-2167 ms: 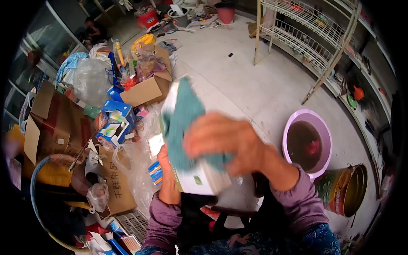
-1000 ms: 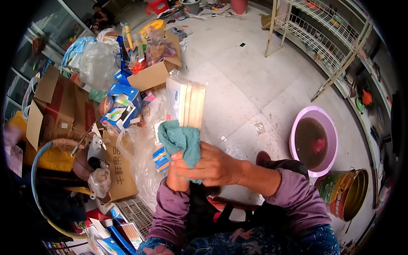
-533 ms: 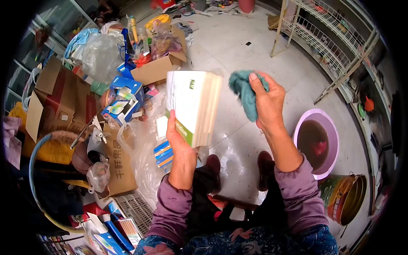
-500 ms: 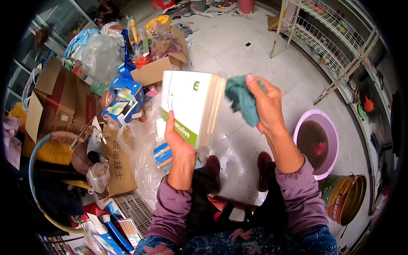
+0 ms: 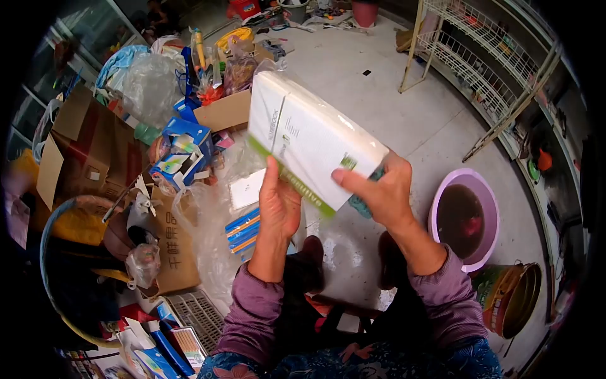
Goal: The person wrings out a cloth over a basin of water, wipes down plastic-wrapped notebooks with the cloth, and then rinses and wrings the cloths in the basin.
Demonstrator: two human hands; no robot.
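Note:
A thick white notebook pack (image 5: 309, 136) with a green stripe hangs tilted between my hands, its cover facing me. My left hand (image 5: 278, 202) supports its lower left edge, thumb on the cover and the other fingers behind. At the lower right corner, my right hand (image 5: 382, 192) grips the pack with its thumb on the cover. A teal cloth (image 5: 362, 205) is pressed between that hand and the pack, mostly hidden. Below my left hand lie blue packets (image 5: 243, 232) and a white card (image 5: 247, 189) on clear plastic.
Opened cardboard boxes (image 5: 82, 158), blue cartons (image 5: 183, 148) and plastic bags (image 5: 148, 82) crowd the left. A pink basin (image 5: 493, 234) of murky water and a metal bucket (image 5: 505, 294) stand at right. Behind them is a wire rack (image 5: 470, 82). A person (image 5: 158, 16) is far back.
The right hand, with the cloth, has moved left onto the notebook pack and now holds its corner. The pack has turned from nearly upright to slanting down to the right.

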